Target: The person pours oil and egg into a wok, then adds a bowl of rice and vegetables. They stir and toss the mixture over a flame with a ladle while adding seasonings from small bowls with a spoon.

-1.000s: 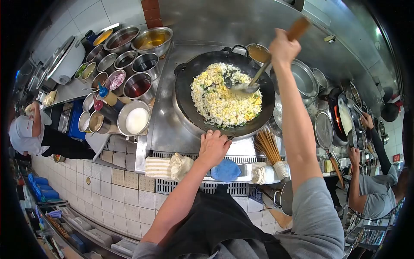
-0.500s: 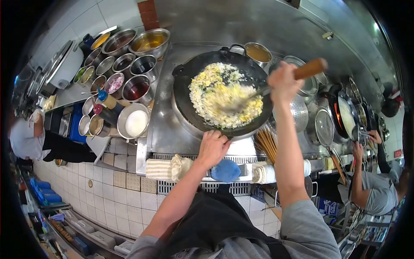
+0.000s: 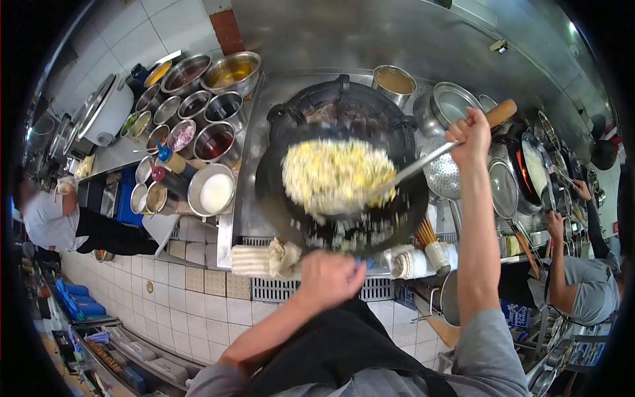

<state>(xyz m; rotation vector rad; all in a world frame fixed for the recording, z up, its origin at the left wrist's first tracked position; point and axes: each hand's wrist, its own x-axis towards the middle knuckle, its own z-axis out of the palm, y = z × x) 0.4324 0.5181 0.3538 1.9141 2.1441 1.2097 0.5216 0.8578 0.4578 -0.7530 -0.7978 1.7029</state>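
My left hand [image 3: 331, 281], smeared by motion, is closed at the near rim of a large black wok [image 3: 405, 221], with a bit of blue cloth [image 3: 360, 263] beside its fingers. The wok sits off-centre toward me, baring the back of the black burner ring [image 3: 314, 99]. A blurred mass of egg fried rice [image 3: 334, 173] with green bits is in the wok, loose grains scattered near the front. In my right fist [image 3: 471, 137] is a long metal wok utensil [image 3: 423, 161] with a wooden handle end; rice hides its head.
Metal bowls of sauces and chopped ingredients, including a white-filled bowl [image 3: 215, 193], crowd the left counter. A pot of brown liquid [image 3: 395, 81], a perforated strainer [image 3: 442, 173] and a bamboo brush [image 3: 430, 241] surround the wok. Co-workers stand left [image 3: 49, 218] and right [image 3: 582, 284].
The wok has come toward me with my left hand, uncovering the burner ring. The rice has bunched into a blurred, moving mass. My right hand has shifted right and slightly nearer me.
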